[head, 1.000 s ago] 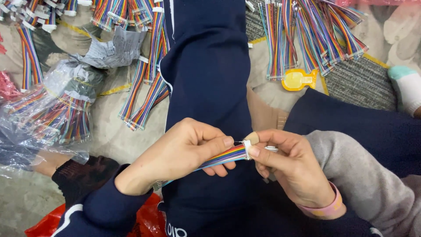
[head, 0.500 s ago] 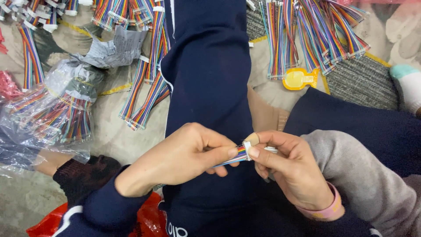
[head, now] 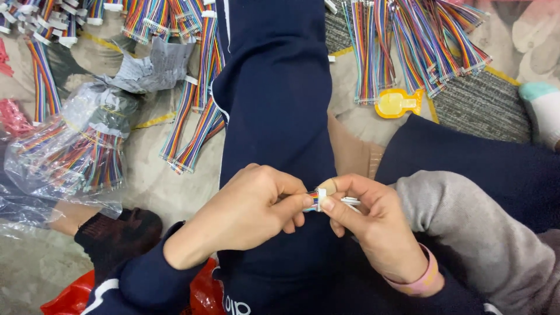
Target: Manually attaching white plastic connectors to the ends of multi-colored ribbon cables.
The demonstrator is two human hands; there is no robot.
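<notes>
My left hand [head: 248, 210] is closed around a rainbow ribbon cable [head: 314, 199], of which only a short striped end shows past my fingers. My right hand [head: 373, 224] pinches the small white connector [head: 322, 199] at that end between thumb and forefinger, and also holds a few thin white pieces [head: 351, 202] against its fingers. Both hands meet over my dark blue trouser leg [head: 274, 105]. A pink band sits on my right wrist.
Loose rainbow ribbon cables lie on the floor at top right [head: 408, 46] and top left [head: 192, 122]. A clear plastic bag of cables [head: 70, 157] lies at left. A yellow plastic piece [head: 396, 104], a red bag [head: 201, 291] and a socked foot [head: 539, 108] are nearby.
The stretch of cable showing between my hands has shortened as my left hand slid toward the connector. My right hand has stayed in place.
</notes>
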